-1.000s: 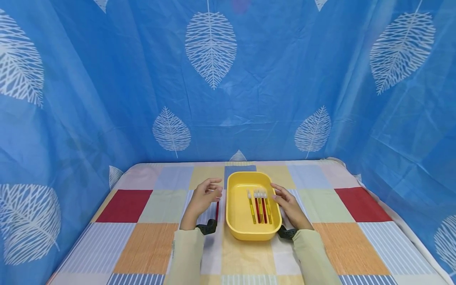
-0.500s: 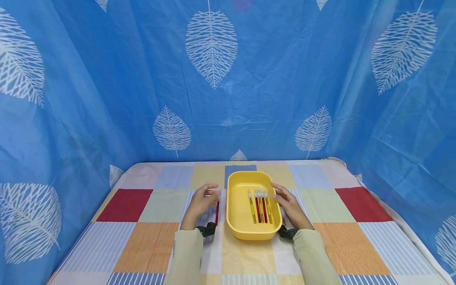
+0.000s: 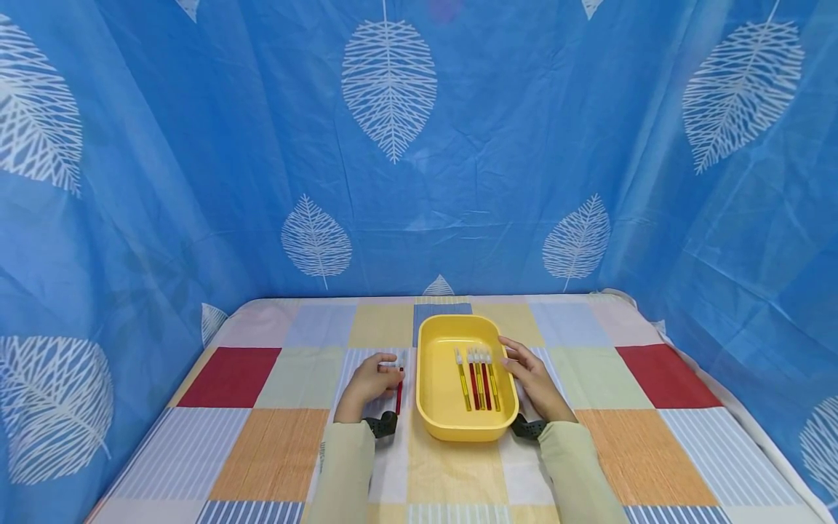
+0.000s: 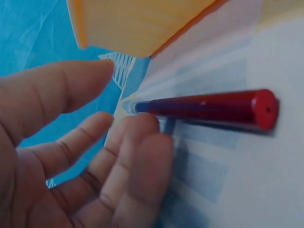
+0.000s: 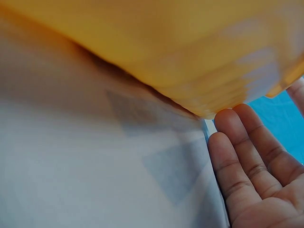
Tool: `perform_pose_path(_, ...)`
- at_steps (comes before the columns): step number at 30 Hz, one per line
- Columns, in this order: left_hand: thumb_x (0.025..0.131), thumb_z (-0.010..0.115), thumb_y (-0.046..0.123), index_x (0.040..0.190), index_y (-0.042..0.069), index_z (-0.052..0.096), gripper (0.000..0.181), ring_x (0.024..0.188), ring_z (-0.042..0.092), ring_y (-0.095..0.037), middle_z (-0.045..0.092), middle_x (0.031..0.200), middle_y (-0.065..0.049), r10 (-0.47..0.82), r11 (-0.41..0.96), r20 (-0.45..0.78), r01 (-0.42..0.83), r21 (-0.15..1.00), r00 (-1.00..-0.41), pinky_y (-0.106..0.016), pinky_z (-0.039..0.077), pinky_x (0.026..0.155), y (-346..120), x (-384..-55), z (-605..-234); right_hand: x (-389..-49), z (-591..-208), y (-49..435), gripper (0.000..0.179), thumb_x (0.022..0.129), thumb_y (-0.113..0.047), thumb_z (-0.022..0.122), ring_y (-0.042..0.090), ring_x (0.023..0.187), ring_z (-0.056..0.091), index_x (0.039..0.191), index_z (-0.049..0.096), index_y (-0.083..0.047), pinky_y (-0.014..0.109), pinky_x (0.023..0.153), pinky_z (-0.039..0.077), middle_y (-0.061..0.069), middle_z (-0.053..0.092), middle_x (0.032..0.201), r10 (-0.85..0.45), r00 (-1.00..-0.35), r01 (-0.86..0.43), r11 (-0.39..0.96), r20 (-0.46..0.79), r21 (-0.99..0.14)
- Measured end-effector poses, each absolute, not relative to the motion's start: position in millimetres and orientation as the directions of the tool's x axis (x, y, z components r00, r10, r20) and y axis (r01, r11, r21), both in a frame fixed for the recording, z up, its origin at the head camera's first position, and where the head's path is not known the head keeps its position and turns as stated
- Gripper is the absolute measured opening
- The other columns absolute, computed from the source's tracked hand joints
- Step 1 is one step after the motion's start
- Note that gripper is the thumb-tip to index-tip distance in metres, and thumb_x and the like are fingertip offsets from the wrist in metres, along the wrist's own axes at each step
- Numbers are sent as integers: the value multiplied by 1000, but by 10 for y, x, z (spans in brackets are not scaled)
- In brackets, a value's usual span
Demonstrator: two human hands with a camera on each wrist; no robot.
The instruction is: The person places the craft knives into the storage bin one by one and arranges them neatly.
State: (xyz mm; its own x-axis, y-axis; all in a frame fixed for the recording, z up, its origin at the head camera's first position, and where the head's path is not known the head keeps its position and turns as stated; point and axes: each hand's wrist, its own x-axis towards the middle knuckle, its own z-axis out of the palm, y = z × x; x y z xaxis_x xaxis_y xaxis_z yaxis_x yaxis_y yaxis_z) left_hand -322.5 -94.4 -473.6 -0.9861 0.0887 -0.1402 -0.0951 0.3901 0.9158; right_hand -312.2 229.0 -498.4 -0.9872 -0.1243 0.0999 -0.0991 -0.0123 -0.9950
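A slim red pen with a clear tip lies on the cloth left of the yellow tray. My left hand is beside this pen. In the left wrist view the red pen points away, my fingertips close along its near side and the thumb raised apart from it. My right hand holds the tray's right side, thumb over the rim and fingers along the outer wall. In the right wrist view, fingertips meet the tray wall. Inside the tray lie several red and yellow pens, tips pointing away.
A patchwork cloth covers the table. Behind it and at both sides hangs a blue curtain with white leaf prints. Dark wrist mounts sit just behind each hand.
My left hand has come down and slightly back to the red pen, its fingers closing in near the pen's upper part. The right hand and the tray stay in place.
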Motion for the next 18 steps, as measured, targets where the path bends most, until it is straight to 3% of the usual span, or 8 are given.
perform_pose_path(10, 81, 80, 8, 129, -4, 58, 54, 74, 63, -18, 62, 104, -13, 43, 461, -193, -152, 874, -980, -30, 59, 66, -855, -3178, -4690, -3120, -4982, 2293, 54, 102, -20, 57, 27, 113, 58, 152, 40, -10, 32, 87, 57, 26, 44, 139, -125, -987, -100, -13, 101, -995)
perform_pose_path(18, 73, 83, -3, 122, -4, 63, 53, 69, 59, -16, 62, 103, -11, 26, 499, -176, -139, 856, -984, -26, 57, 62, -824, -3179, -4699, -3128, -4992, 2297, 55, 101, -22, 59, 29, 115, 57, 152, 40, -11, 32, 88, 57, 25, 43, 140, -123, -989, -79, -14, 80, -997)
